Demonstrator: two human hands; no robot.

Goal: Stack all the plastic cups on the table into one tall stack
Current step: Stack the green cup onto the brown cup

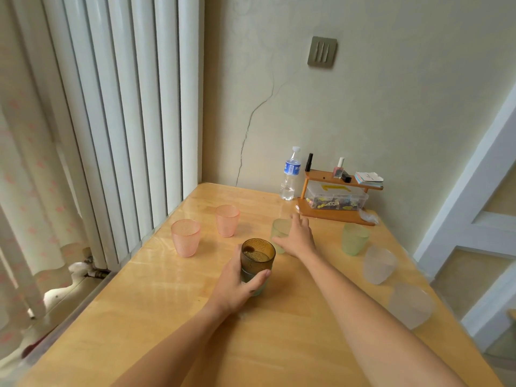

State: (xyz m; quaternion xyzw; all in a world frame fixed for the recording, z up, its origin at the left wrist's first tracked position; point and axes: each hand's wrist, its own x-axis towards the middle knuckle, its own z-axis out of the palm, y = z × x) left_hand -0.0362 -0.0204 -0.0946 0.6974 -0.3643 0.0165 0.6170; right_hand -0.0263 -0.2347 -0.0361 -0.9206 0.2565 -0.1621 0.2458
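My left hand (239,283) grips a short stack (257,261) at the middle of the wooden table (167,303): a brown cup sits inside a bluish one. My right hand (297,236) reaches forward with fingers spread, against a pale green cup (280,229) that it partly hides. Two pink cups (186,237) (227,220) stand to the left. A second green cup (355,238) and two frosted clear cups (379,264) (410,304) line the right side.
At the back by the wall stand a water bottle (290,174) and a small wooden shelf (335,199) with a plastic box, bottles and cards. A white radiator (125,121) runs along the table's left edge. The right table edge lies close to the frosted cups.
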